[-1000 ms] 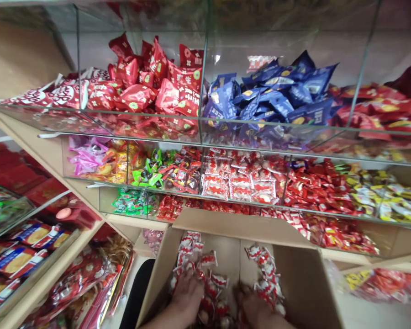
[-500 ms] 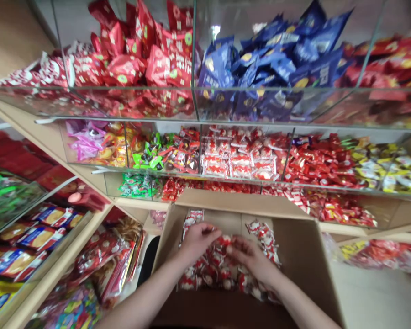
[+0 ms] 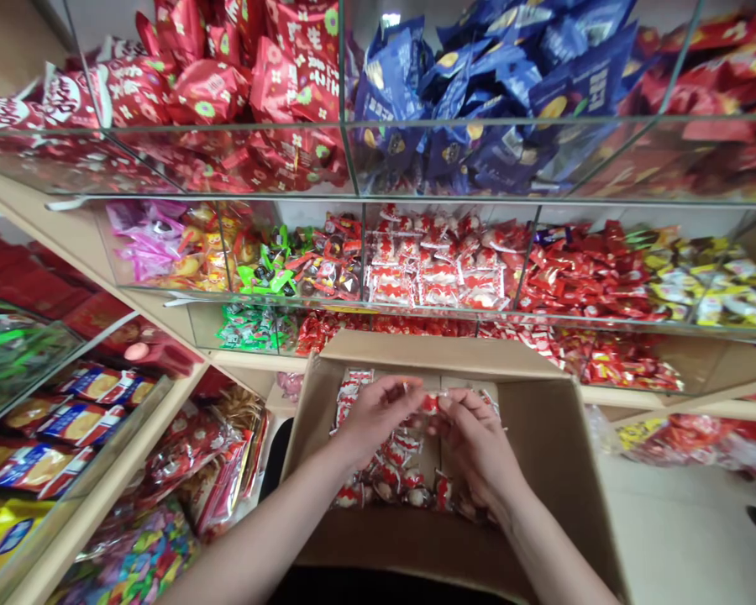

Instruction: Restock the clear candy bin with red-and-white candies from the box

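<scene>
A small red-and-white wrapped candy (image 3: 429,403) is stretched between my two hands above an open cardboard box (image 3: 570,470). My left hand (image 3: 378,420) pinches its left end with thumb and fingers. At the other end, the bent fingers of my right hand (image 3: 482,445) close on it. Below lie several more wrapped candies (image 3: 396,470) of the same look, some loose and some in a row along the box's left side (image 3: 351,395). My right hand hides part of those on the right.
Behind the box rise glass-fronted shelves with red packets (image 3: 207,88), blue packets (image 3: 454,92) and red-and-white candies (image 3: 438,281). Packaged goods (image 3: 79,420) fill a wooden rack at left. Bags of colourful sweets (image 3: 139,546) lie low on the left.
Both hands have risen slightly and come closer together with the candy between them. The right hand has turned its fingers in toward it. The view has tilted a little downward.
</scene>
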Available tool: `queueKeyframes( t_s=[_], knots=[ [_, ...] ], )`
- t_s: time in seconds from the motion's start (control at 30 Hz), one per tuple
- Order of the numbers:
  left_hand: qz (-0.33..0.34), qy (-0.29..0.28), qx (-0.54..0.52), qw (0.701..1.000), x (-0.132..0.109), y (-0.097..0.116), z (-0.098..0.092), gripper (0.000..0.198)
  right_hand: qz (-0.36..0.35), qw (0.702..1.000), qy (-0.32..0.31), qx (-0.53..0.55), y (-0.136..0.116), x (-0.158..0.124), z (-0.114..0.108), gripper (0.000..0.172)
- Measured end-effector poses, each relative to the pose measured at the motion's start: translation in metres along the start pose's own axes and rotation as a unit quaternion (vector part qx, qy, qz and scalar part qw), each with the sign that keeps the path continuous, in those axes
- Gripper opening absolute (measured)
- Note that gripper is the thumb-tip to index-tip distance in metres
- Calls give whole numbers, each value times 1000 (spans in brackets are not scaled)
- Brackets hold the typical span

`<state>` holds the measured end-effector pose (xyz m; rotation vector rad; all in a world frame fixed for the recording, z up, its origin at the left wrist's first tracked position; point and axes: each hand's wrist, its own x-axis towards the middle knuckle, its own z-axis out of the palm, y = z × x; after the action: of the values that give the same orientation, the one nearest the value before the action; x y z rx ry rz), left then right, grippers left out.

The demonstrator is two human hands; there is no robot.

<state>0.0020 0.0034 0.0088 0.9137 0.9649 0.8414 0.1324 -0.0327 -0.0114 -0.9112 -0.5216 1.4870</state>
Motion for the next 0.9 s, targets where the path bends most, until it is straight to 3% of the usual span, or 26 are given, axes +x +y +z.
queueKeyframes(
  t_s=[0.13,0.27,0.37,0.43,0.5,0.57,0.63,0.77,0.83,0.9],
  knots=[
    [-3,-11,23,1000,-5,-4,-1,39,-12,1000,-1,-24,7,-1,-1,16],
    [-25,22,-30,999,-10,-10,-3,30,-21,999,18,-41,23,-1,-6,16],
    [-41,5,-35,999,-11,-10,-5,28,-30,997,5,-71,27,0,-10,18],
    [-36,-3,-27,999,-12,-7,-5,28,-58,990,3,-127,26,-1,-11,20],
    [-9,21,-37,999,-12,-3,-2,25,-134,968,25,-211,23,-4,-10,27],
    [12,53,-55,997,-12,1,4,21,-246,911,41,-329,22,-9,-7,32],
    [13,62,-67,996,-12,5,10,22,-340,833,34,-435,21,-12,-3,30],
    [32,25,-31,999,-16,23,18,22,-439,706,-20,-555,6,-11,0,31],
    [58,-3,39,998,-20,36,16,20,-473,646,-32,-598,-15,-6,4,32],
    [83,-20,119,989,-21,48,10,22,-494,610,-4,-620,-43,6,13,29]
  ],
)
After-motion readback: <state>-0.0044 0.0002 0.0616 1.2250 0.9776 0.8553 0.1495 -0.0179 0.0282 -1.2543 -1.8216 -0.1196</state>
